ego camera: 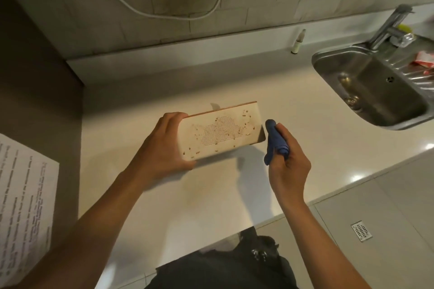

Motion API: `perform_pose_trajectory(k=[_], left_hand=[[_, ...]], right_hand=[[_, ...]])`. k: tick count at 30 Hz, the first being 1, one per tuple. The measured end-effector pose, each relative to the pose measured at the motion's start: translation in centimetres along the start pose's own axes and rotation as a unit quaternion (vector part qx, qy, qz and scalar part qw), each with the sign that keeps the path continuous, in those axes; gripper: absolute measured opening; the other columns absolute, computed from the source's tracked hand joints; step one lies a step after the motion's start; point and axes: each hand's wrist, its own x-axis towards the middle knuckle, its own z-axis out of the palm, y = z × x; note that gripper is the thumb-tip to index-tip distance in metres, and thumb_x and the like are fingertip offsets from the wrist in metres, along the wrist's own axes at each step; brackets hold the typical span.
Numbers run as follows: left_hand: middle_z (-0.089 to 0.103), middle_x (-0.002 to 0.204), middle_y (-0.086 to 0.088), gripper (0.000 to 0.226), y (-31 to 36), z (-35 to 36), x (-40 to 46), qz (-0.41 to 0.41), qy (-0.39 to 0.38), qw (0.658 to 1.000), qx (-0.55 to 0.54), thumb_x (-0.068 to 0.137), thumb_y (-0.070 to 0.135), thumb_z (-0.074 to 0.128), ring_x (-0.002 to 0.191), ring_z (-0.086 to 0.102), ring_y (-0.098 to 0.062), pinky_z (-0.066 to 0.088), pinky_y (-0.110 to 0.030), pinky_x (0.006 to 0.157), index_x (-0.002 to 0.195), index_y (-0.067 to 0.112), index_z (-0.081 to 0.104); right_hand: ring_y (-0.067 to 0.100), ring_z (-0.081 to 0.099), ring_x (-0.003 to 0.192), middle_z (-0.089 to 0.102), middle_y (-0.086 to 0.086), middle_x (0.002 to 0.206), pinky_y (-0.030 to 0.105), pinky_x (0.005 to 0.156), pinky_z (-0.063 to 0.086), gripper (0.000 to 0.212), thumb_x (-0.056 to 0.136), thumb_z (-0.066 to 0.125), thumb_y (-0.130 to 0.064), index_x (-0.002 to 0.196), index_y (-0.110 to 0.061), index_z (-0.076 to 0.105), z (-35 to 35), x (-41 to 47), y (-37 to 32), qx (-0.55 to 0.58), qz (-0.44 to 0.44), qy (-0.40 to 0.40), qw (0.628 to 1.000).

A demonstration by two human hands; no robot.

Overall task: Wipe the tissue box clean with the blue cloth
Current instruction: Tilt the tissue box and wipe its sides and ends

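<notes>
Now your left hand (164, 141) grips the speckled tissue box (220, 135), while your right hand (287, 162), just beside it, clutches the blue cloth (274, 139).

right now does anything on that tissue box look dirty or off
Yes. The face of the tissue box turned toward the camera is dotted with small brown specks around its perforated patch. The left hand holds it tilted off the counter; the blue cloth in the right hand isn't touching it.

tissue box (220, 134) left of cloth (276, 141) | sink (375, 87) far right
</notes>
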Motion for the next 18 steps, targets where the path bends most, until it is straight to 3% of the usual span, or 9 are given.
perform_pose_trajectory(k=[2,4,8,11,14,18], left_hand=[[0.035,0.137,0.02,0.111,-0.1,0.3,-0.1,-0.003,0.002,1.0,-0.013,0.051,0.05,0.093,0.124,0.045,-0.005,0.054,-0.029,0.091,0.143,0.037,0.033],[0.034,0.138,0.02,0.112,-0.2,0.6,-0.2,-0.001,0.004,1.0,-0.021,0.051,0.045,0.094,0.127,0.043,-0.006,0.052,-0.034,0.098,0.144,0.035,0.033],[0.034,0.138,0.021,0.112,-0.5,0.7,-0.2,-0.006,0.008,0.999,-0.03,0.051,0.042,0.094,0.127,0.043,-0.005,0.051,-0.032,0.098,0.145,0.036,0.033],[0.035,0.135,0.024,0.111,-0.7,0.9,0.0,-0.01,0.011,0.999,-0.037,0.051,0.042,0.094,0.125,0.044,-0.004,0.05,-0.03,0.095,0.144,0.037,0.034],[0.035,0.134,0.021,0.113,-1.0,0.9,0.2,-0.011,0.007,0.999,-0.043,0.049,0.044,0.094,0.125,0.045,-0.007,0.048,-0.031,0.098,0.145,0.034,0.035],[0.035,0.132,0.021,0.114,-1.2,0.8,0.6,-0.014,0.006,0.999,-0.047,0.048,0.048,0.092,0.123,0.045,-0.007,0.045,-0.03,0.098,0.145,0.033,0.035]], right_hand=[[0.02,0.064,0.102,0.065,0.002,0.123,0.038,0.088,0.055,0.043,0.095,0.052,-0.007,0.136,-0.021,0.054,0.5,0.3,0.0,-0.033,-0.008,-0.019,0.999],[0.018,0.064,0.104,0.063,0.0,0.128,0.038,0.088,0.055,0.044,0.096,0.052,-0.009,0.138,-0.022,0.052,1.0,0.1,-0.2,-0.06,-0.029,-0.028,0.997],[0.019,0.063,0.109,0.057,-0.001,0.136,0.029,0.094,0.052,0.05,0.094,0.054,-0.005,0.141,-0.022,0.048,1.5,-0.3,-0.2,-0.091,-0.061,-0.052,0.993],[0.022,0.055,0.123,0.05,0.003,0.143,0.016,0.107,0.035,0.054,0.089,0.057,0.005,0.14,-0.014,0.05,1.7,-0.1,-0.3,-0.105,-0.057,-0.07,0.99],[0.026,0.046,0.132,0.049,0.011,0.142,0.004,0.105,0.022,0.057,0.083,0.059,0.015,0.136,-0.004,0.052,2.3,0.2,-1.2,-0.132,-0.08,-0.088,0.984],[0.027,0.042,0.135,0.046,0.009,0.145,0.023,0.103,0.034,0.057,0.082,0.061,0.014,0.136,-0.004,0.053,3.1,0.0,-2.3,-0.181,-0.11,-0.13,0.969]])
